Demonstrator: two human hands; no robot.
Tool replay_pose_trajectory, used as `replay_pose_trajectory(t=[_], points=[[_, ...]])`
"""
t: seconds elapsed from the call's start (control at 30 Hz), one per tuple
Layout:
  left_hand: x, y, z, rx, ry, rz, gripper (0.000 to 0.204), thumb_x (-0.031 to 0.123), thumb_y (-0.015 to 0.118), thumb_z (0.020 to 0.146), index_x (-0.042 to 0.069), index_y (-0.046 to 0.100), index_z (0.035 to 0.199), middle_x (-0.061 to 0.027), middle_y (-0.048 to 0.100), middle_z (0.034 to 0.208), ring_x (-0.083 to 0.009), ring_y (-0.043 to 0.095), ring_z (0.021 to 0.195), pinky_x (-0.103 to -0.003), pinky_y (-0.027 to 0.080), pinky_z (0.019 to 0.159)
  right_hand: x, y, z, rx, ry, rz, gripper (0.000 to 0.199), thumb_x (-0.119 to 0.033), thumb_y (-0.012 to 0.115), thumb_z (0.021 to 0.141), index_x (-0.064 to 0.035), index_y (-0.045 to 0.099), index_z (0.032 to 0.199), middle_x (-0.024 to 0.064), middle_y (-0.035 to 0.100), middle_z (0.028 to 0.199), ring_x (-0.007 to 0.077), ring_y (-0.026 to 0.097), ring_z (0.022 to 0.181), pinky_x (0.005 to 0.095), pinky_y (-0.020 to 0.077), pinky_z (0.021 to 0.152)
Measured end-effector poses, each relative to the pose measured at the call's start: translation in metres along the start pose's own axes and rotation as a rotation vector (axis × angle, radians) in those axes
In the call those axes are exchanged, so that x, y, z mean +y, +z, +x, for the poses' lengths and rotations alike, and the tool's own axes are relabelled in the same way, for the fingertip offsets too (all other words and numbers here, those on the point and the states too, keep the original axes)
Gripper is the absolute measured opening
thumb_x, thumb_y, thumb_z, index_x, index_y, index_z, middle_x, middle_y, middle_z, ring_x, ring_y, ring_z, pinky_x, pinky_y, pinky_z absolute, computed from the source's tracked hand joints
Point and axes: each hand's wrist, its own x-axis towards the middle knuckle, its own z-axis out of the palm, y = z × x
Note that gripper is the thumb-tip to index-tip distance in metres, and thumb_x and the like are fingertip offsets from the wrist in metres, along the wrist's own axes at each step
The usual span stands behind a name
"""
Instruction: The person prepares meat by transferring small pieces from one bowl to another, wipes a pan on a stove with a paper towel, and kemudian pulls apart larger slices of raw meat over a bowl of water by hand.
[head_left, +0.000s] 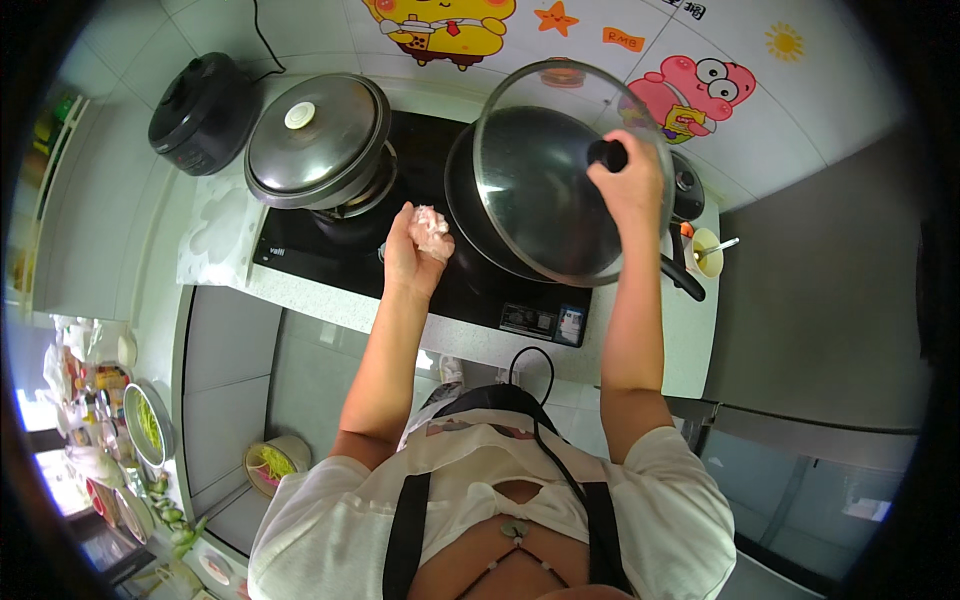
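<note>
My right hand (632, 185) grips the black knob of a round glass lid (545, 190) with a metal rim. The lid is over a dark frying pan (463, 215) and sits off to its right; whether it touches the pan's rim I cannot tell. Through the glass the pan's dark inside shows. Just left of the pan, my left hand (411, 260) is closed round a crumpled, pinkish-white clump (430, 232), above the black gas hob (460, 290). What the clump is made of is not plain.
A lidded steel pot (320, 140) occupies the left burner, with a black electric cooker (200, 115) beyond it. The pan's handle (683, 278) juts right, near a small bowl with a spoon (706, 255). Back left are a colander of greens (165, 455) and a bin (300, 452).
</note>
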Motion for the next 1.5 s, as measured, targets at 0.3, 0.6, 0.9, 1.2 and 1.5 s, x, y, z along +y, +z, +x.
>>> replay_pose_trajectory(t=[0.3,0.6,0.9,1.2,1.5], points=[[-0.039,0.035,0.032,-0.087,0.077,0.18,0.022,0.02,0.036,0.09,0.001,0.048,0.086,-0.0082,0.054,0.082,-0.0199,0.052,0.072,-0.031,0.044,0.061,0.002,-0.097,-0.071,0.107,0.237,-0.115,0.031,-0.005,0.063,0.057,-0.0112,0.054,0.086,0.0087,0.051,0.087,0.0265,0.052,0.083,0.0338,0.0422,0.071],[-0.058,0.046,0.063,-0.124,-0.019,0.159,0.023,0.02,0.036,0.09,0.0,0.048,0.091,-0.0109,0.054,0.087,-0.0222,0.053,0.076,-0.034,0.046,0.065,0.037,-0.13,-0.135,0.072,0.377,-0.111,0.031,-0.003,0.063,0.057,-0.0088,0.055,0.085,0.0094,0.052,0.085,0.0267,0.054,0.077,0.0318,0.0437,0.069],[-0.072,0.051,0.069,-0.155,-0.185,0.083,0.025,0.022,0.038,0.088,0.0,0.051,0.088,-0.0108,0.057,0.083,-0.0229,0.054,0.075,-0.034,0.045,0.062,0.041,-0.146,-0.145,0.114,0.439,-0.176,0.031,-0.002,0.063,0.057,-0.0079,0.056,0.086,0.0095,0.052,0.085,0.0267,0.054,0.078,0.0327,0.044,0.07],[-0.067,0.051,0.062,-0.042,-0.197,0.022,0.024,0.025,0.043,0.086,0.004,0.053,0.08,-0.0075,0.056,0.073,-0.0196,0.053,0.063,-0.029,0.043,0.053,0.049,-0.153,-0.149,0.097,0.44,-0.18,0.032,-0.003,0.063,0.057,-0.0094,0.056,0.087,0.0089,0.052,0.085,0.0265,0.054,0.079,0.0326,0.0444,0.07],[-0.068,0.053,0.042,-0.032,-0.33,-0.066,0.03,0.028,0.054,0.081,0.01,0.044,0.059,-0.0038,0.048,0.054,-0.013,0.043,0.046,-0.02,0.024,0.034,0.058,-0.161,-0.164,0.117,0.509,-0.228,0.032,-0.003,0.063,0.056,-0.0104,0.056,0.087,0.0089,0.052,0.085,0.0263,0.054,0.077,0.0331,0.0445,0.07]])
